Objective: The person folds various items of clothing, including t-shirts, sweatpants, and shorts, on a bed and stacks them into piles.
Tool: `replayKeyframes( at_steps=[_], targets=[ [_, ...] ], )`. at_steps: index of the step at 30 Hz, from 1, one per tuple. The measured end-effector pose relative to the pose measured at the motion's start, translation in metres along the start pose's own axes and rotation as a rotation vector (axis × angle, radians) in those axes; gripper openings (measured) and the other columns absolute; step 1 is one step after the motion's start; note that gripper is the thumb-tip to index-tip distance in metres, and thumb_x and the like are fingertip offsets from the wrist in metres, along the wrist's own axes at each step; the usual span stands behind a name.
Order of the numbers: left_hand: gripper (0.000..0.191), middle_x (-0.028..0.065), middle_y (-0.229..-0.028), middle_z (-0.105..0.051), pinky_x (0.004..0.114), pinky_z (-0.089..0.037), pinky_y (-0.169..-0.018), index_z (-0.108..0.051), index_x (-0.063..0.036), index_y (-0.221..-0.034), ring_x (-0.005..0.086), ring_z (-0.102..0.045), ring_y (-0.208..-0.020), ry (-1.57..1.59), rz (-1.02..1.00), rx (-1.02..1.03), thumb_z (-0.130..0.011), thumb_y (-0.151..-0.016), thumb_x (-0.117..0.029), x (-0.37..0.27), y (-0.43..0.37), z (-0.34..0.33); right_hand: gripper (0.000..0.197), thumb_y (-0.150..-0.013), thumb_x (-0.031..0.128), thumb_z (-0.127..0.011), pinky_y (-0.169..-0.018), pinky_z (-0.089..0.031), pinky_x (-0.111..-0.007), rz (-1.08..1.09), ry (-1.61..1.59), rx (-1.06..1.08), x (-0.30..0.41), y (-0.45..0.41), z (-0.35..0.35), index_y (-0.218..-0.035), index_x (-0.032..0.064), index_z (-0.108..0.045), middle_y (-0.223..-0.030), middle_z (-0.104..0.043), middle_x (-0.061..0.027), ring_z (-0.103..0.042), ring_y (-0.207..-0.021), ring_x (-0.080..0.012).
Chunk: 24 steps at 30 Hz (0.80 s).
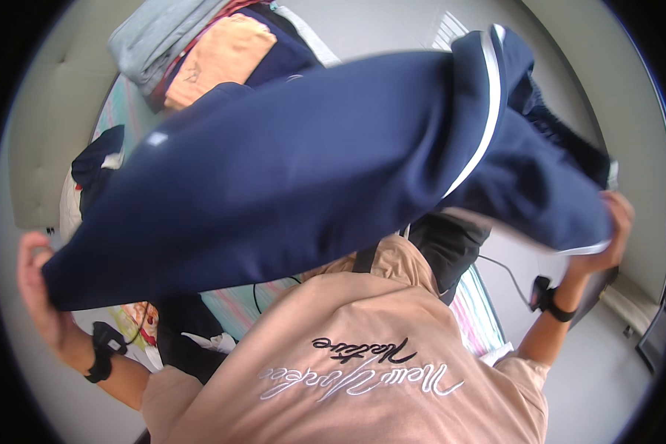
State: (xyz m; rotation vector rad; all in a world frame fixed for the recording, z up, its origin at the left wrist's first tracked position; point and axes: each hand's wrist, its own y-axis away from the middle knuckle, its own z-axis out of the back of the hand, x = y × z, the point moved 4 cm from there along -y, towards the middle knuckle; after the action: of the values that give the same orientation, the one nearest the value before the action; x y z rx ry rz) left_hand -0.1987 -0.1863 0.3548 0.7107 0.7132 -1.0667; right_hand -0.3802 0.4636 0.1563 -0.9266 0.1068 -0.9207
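Stretched across the view between both hands is a navy blue garment [288,166] with white piping and a dark elastic-looking edge at its upper right; it looks like trousers, partly blurred. My left hand [44,288] grips its narrow end at the far left. At the far right my right hand [613,233] holds the other end, beside a white-trimmed edge. Each wrist wears a black strap with a small device. The garment hides much of the lap and of the surface behind it.
Folded clothes lie at the upper left: a grey stack [155,41] and a peach piece [222,53]. A striped sheet [233,311] spreads beneath. Dark and white clothes [91,166] lie at left, more dark cloth [186,333] below. A black cloth item [449,244] is near the lap.
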Motion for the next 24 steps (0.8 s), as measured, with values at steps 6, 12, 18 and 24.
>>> replayKeyframes(
  at_steps=[6, 12, 18, 24],
  targets=[
    [0.056, 0.0076, -0.103, -0.062, 0.025, -0.045, -0.087, -0.044, -0.0001, -0.123, 0.0123, -0.058, -0.095, 0.046, 0.264, 0.280, -0.071, -0.087, -0.032, 0.024, -0.021, -0.079, 0.044, -0.062, -0.002, -0.070, -0.099, -0.038, -0.045, -0.238, 0.162, 0.941, 0.018, 0.072, -0.026, -0.105, -0.0002, -0.059, -0.119, -0.055, -0.0151, -0.049, -0.117, -0.0369],
    [0.055, 0.0070, -0.097, -0.063, 0.023, -0.043, -0.083, -0.042, 0.0003, -0.125, 0.0106, -0.057, -0.089, -0.052, 0.244, 0.434, -0.072, -0.087, -0.025, 0.008, -0.025, -0.101, 0.054, -0.070, -0.005, -0.064, -0.104, -0.038, -0.043, -0.275, -0.025, 0.579, 0.022, 0.006, -0.078, -0.123, 0.0062, -0.055, -0.129, -0.053, -0.0127, -0.046, -0.125, -0.0355],
    [0.051, 0.0061, -0.099, -0.062, 0.021, -0.045, -0.081, -0.046, 0.0001, -0.120, 0.0103, -0.059, -0.088, 0.011, 0.257, 0.242, -0.074, -0.086, -0.024, 0.043, -0.023, -0.063, 0.051, -0.070, -0.007, -0.060, -0.103, -0.040, -0.042, 0.136, 0.239, 0.634, -0.033, -0.002, -0.150, -0.119, 0.0071, -0.059, -0.124, -0.057, -0.0101, -0.048, -0.121, -0.0321],
    [0.039, 0.0047, -0.097, -0.062, 0.021, -0.045, -0.080, -0.047, -0.0014, -0.120, 0.0083, -0.059, -0.087, -0.010, 0.400, 0.220, -0.068, -0.090, -0.015, 0.103, -0.011, -0.035, 0.046, -0.058, -0.001, -0.062, -0.082, -0.045, -0.038, 0.214, 0.022, 0.268, -0.017, -0.022, -0.107, -0.103, 0.0036, -0.063, -0.089, -0.060, -0.0082, -0.057, -0.082, -0.0272]
  ],
)
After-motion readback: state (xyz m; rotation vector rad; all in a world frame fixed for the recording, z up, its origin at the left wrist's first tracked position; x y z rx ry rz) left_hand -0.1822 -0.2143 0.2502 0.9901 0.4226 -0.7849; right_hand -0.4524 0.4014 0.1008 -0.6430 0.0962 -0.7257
